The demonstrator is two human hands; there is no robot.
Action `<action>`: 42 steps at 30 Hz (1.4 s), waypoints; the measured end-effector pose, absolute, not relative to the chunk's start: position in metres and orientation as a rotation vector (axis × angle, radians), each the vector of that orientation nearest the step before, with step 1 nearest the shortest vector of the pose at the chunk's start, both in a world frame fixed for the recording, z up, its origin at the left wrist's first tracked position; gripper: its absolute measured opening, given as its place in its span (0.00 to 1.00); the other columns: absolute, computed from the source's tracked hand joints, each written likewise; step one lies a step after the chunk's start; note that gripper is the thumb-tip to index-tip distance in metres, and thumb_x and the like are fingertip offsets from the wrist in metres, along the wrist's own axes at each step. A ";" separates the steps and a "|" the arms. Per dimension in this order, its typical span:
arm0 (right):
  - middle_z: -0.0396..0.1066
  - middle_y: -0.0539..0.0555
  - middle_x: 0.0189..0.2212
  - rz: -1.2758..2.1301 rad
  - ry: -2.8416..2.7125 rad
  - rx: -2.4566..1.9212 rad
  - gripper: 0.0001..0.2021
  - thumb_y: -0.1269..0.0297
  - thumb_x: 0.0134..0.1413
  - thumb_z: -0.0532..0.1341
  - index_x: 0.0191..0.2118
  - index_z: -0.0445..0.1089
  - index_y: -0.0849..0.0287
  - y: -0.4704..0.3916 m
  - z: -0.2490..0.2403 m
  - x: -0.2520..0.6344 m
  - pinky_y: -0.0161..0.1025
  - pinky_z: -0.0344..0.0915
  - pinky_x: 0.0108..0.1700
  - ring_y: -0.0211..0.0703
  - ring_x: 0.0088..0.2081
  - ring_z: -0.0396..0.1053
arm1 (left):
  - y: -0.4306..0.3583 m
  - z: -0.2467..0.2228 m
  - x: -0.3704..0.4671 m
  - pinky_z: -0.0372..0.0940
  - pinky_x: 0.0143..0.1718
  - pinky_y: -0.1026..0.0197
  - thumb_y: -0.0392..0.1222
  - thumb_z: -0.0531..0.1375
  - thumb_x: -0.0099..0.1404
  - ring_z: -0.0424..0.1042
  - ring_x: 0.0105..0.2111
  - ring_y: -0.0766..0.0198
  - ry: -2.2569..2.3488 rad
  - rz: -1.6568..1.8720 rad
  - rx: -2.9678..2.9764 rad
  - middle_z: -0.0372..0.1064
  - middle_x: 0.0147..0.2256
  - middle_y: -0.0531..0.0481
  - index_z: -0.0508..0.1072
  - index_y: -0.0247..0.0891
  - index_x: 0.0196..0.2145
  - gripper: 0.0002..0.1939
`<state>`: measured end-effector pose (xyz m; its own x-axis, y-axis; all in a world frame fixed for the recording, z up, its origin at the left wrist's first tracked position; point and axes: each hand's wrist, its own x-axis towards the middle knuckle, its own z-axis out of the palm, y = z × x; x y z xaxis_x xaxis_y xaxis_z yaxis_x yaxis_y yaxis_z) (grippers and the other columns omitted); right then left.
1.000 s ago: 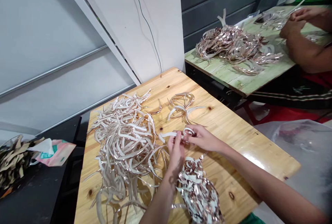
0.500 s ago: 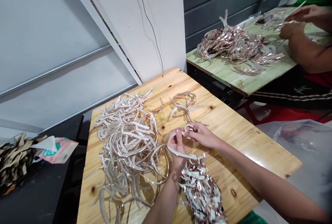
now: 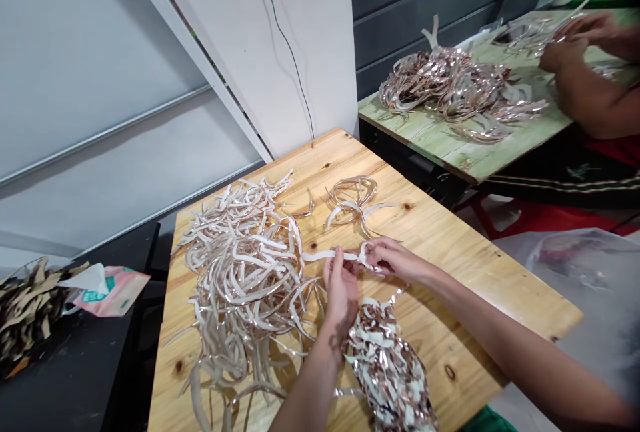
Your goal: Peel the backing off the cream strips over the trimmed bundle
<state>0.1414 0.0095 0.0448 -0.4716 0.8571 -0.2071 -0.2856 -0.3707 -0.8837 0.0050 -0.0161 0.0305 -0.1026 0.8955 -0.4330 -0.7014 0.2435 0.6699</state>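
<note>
My left hand (image 3: 341,282) pinches a white strip (image 3: 318,255) between thumb and fingers, its free end pointing left over the table. Close beside it, my right hand (image 3: 393,259) grips the same strip where it curls into a small loop (image 3: 366,255). Below both hands lies a bundle of short knotted white and rose-gold strips (image 3: 387,359), with a thin piece running up toward my right hand. A big tangled heap of loose white and shiny strips (image 3: 250,272) is left of my left hand. Beyond the hands rests a small coil of strips (image 3: 353,195).
The wooden table (image 3: 480,265) bears all this. Dark strips (image 3: 30,312) and a tissue pack (image 3: 113,291) sit on a black surface at left. At right, another person's hands (image 3: 575,39) work by a strip pile (image 3: 450,85) on a green table (image 3: 480,159). A plastic bag (image 3: 560,265) stands nearby.
The strip's long end, which curved down past my left wrist, now points left, held straight by my left hand. My right hand has barely moved.
</note>
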 end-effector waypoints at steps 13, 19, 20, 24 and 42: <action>0.51 0.44 0.13 1.951 -0.760 -0.758 0.17 0.52 0.55 0.57 0.21 0.61 0.57 0.009 0.033 0.133 0.33 0.46 0.20 0.32 0.16 0.47 | -0.015 0.037 0.006 0.66 0.35 0.63 0.55 0.73 0.54 0.72 0.32 0.65 0.902 1.396 0.307 0.73 0.34 0.51 0.73 0.39 0.34 0.20; 0.68 0.53 0.23 1.690 -1.070 -1.004 0.30 0.36 0.62 0.49 0.30 0.70 0.59 0.005 0.043 0.138 0.34 0.52 0.20 0.40 0.24 0.64 | -0.017 0.030 0.007 0.65 0.32 0.62 0.59 0.68 0.59 0.68 0.28 0.65 1.010 1.460 0.611 0.69 0.30 0.52 0.69 0.39 0.33 0.21; 0.69 0.53 0.24 1.633 -1.161 -1.013 0.29 0.36 0.63 0.50 0.32 0.71 0.59 0.005 0.044 0.138 0.35 0.55 0.22 0.42 0.25 0.65 | -0.018 0.029 0.007 0.65 0.32 0.62 0.59 0.67 0.61 0.68 0.28 0.65 1.043 1.472 0.668 0.68 0.30 0.52 0.69 0.39 0.33 0.21; 0.74 0.52 0.27 1.336 -1.488 -1.091 0.18 0.47 0.64 0.60 0.34 0.72 0.59 0.004 0.048 0.138 0.37 0.64 0.34 0.43 0.30 0.71 | -0.021 0.026 0.004 0.66 0.34 0.62 0.59 0.64 0.64 0.69 0.30 0.64 1.161 1.509 0.804 0.69 0.31 0.51 0.68 0.39 0.33 0.20; 0.75 0.51 0.26 1.161 -1.645 -1.160 0.14 0.56 0.68 0.57 0.32 0.70 0.57 0.004 0.059 0.146 0.37 0.63 0.35 0.44 0.30 0.71 | -0.014 0.018 0.004 0.67 0.39 0.56 0.55 0.66 0.64 0.72 0.35 0.58 1.127 1.437 0.914 0.73 0.35 0.47 0.75 0.45 0.36 0.12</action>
